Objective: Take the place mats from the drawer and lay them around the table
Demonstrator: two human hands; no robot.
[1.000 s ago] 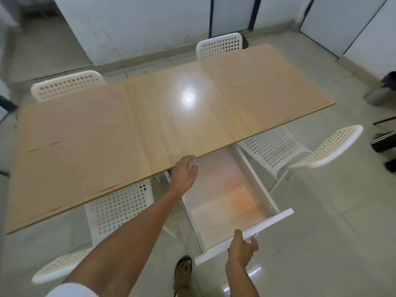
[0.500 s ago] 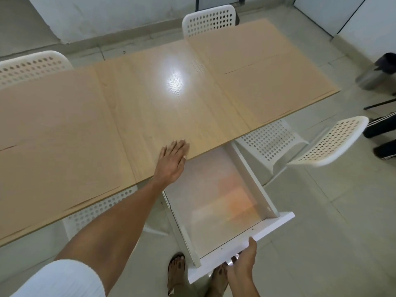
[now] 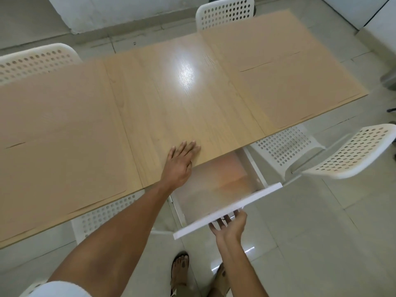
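1. Drawer (image 3: 214, 189) is pulled out from under the surface (image 3: 150, 108), long axis running from the front panel back under the near edge. Inside looks pale with an orange tint toward the back; can't tell whether that is the place mats or just the drawer floor.
2. Right hand (image 3: 230, 225) is at the drawer front panel, fingers (image 3: 221, 221) under its lower edge, palm up; grip looks loose, curl partly hidden by the panel.
3. Left hand (image 3: 182, 159) lies flat on the surface edge, fingers straight and together, holding nothing. The drawer interior is just right of and below these fingers, so left is the nearer hand for reaching in.
4. Versus half a second earlier: right hand has dropped from the top of the front panel to beneath it; left hand stays flat on the edge; drawer is about as far out.
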